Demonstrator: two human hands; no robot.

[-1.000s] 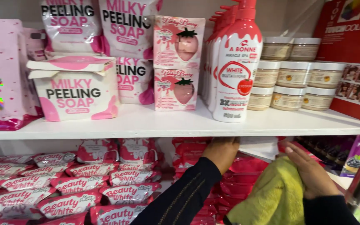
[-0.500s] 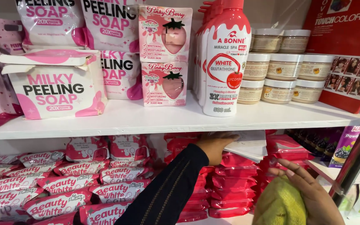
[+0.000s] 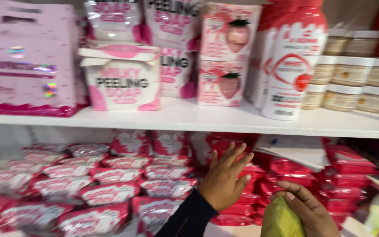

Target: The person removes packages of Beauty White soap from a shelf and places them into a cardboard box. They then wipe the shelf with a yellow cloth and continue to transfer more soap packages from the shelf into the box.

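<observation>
- The left hand (image 3: 223, 180) is raised from a dark sleeve (image 3: 189, 219) at the lower centre, palm forward, fingers spread wide apart; nothing is gripped. Its fingertips lie against or just before the red packets (image 3: 281, 166) on the lower shelf; contact cannot be confirmed through the blur.
- The right hand (image 3: 310, 210) is seen at the bottom edge, just right of the left, fingers curled closed around a yellow-green cloth (image 3: 280, 219).
- The lower shelf is filled with rows of pink-and-white sachets (image 3: 110, 193) at left and stacked red packets at right, with a sheaf of papers (image 3: 294, 149) resting on top of the stacks.
- The white upper shelf (image 3: 207, 118) carries a pink box (image 3: 27, 61), an open soap carton (image 3: 123, 79), strawberry boxes (image 3: 227, 57), a red-and-white bottle (image 3: 292, 66) and stacked jars (image 3: 352, 77).
</observation>
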